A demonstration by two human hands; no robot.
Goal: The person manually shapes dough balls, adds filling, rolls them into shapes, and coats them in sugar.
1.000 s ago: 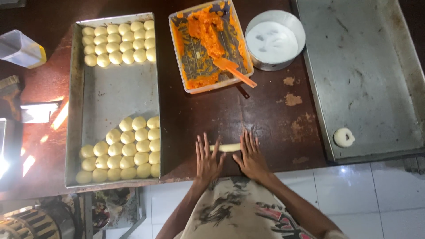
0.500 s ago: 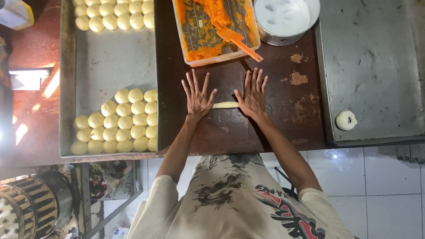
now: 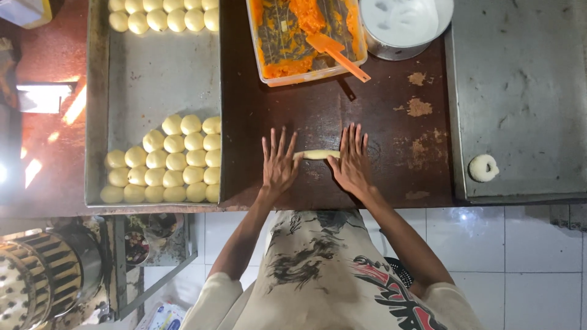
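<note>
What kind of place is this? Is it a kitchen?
Probably a small bakery kitchen. A metal tray holds rows of dough balls, both hands roll a dough rope on the brown table, and a tub of orange filling sits nearby.

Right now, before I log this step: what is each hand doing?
Left hand: open, flat, fingers spread, palm down on one end of the dough roll.
Right hand: open, flat, palm down on the roll's other end.
</note>
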